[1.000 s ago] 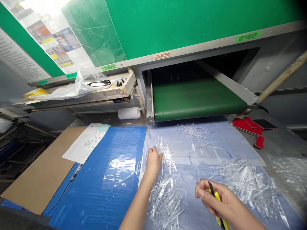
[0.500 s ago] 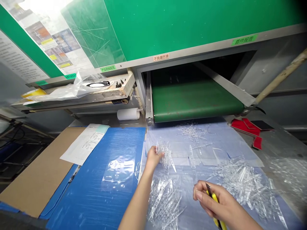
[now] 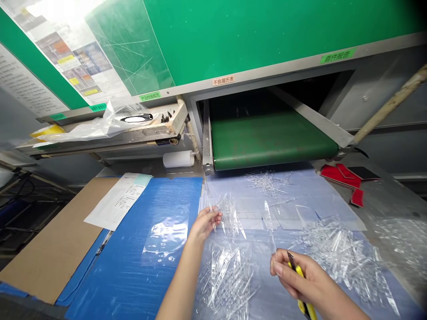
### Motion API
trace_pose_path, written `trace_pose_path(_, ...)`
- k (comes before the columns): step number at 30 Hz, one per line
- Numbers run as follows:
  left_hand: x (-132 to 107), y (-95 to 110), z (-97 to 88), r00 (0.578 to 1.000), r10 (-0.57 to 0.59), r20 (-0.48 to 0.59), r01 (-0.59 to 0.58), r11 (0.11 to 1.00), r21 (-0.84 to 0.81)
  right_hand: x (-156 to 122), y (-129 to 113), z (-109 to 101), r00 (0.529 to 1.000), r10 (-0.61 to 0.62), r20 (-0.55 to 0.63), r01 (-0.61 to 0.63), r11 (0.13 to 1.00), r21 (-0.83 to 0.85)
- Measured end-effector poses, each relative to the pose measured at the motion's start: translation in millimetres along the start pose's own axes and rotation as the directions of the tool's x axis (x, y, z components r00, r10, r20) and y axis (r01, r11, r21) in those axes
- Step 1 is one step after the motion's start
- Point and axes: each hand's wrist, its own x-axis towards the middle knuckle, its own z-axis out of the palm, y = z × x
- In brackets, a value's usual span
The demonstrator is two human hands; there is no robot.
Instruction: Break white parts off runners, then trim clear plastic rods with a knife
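Note:
My left hand [image 3: 206,223] is closed in a pinch on a thin clear plastic strip [image 3: 211,208], at the left edge of a small heap of similar strips [image 3: 229,215]. My right hand [image 3: 298,273] is wrapped round a yellow utility knife [image 3: 302,289] with a dark tip. Its thumb and forefinger also pinch a long clear plastic piece [image 3: 267,215] that points away from me. In front of my left forearm lies a larger pile of clear pieces [image 3: 227,280]. Another big pile [image 3: 340,253] spreads to the right of my right hand.
A green conveyor belt [image 3: 267,142] ends above the table's far side. More clear strips [image 3: 267,182] lie below its end. Blue sheets [image 3: 133,266], cardboard [image 3: 56,231] and a printed paper [image 3: 116,202] are on the left. Red pieces [image 3: 340,175] lie at right; a shelf [image 3: 133,131] hangs at upper left.
My left hand has drawn left and slightly toward me, off the small heap, with a thin strip in its fingers. The long clear piece at my right fingertips shows more plainly; that hand has barely moved.

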Motion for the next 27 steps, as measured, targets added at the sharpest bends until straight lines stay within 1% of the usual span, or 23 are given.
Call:
trace_pose_path(2,-2.8,-1.1,-1.7,0.998,-0.051,0.048,0.055,0.995,-0.080,1.1,-0.1,0.0,1.000,-0.003,-0.002,0.003,1.000,0.007)
trace_pose_path(4,-0.2,-2.6,-1.8,0.990,-0.107,0.094,0.119,0.984,-0.133,1.9,-1.4,0.7,1.000,-0.013,-0.006,0.014,1.000,0.012)
trace_pose_path(7,11.3,-3.3,-1.1,0.970,-0.192,0.151,0.216,0.963,-0.160,2.6,-3.5,1.4,1.000,-0.006,-0.005,0.006,1.000,0.012)
trace_pose_path(10,21.7,-1.2,-2.9,0.957,-0.219,0.192,0.251,0.955,-0.159,2.6,-3.0,0.9,1.000,0.010,0.003,-0.010,1.000,0.016)
trace_pose_path(13,21.9,0.9,-7.3,0.954,-0.190,0.233,0.229,0.961,-0.157,3.2,0.1,-0.7,1.000,0.016,0.000,-0.016,0.999,0.038)
trace_pose_path(18,9.7,-0.3,-14.1,0.960,-0.097,0.263,0.144,0.976,-0.166,6.2,4.0,-2.0,1.000,0.008,-0.013,-0.007,0.998,0.062)
trace_pose_path(23,3.8,1.2,-22.1,0.977,-0.005,0.213,0.032,0.991,-0.126,7.7,3.5,-1.0,1.000,0.018,-0.005,-0.017,0.998,0.061)
trace_pose_path(25,3.4,3.4,-24.2,0.982,0.016,0.187,-0.003,0.998,-0.065,8.4,4.4,-0.7,1.000,0.026,-0.004,-0.026,0.998,0.058)
trace_pose_path(27,4.5,5.9,-22.9,0.987,0.023,0.156,-0.028,0.999,0.031,9.4,6.3,-0.8,1.000,0.012,0.006,-0.012,0.998,0.056)
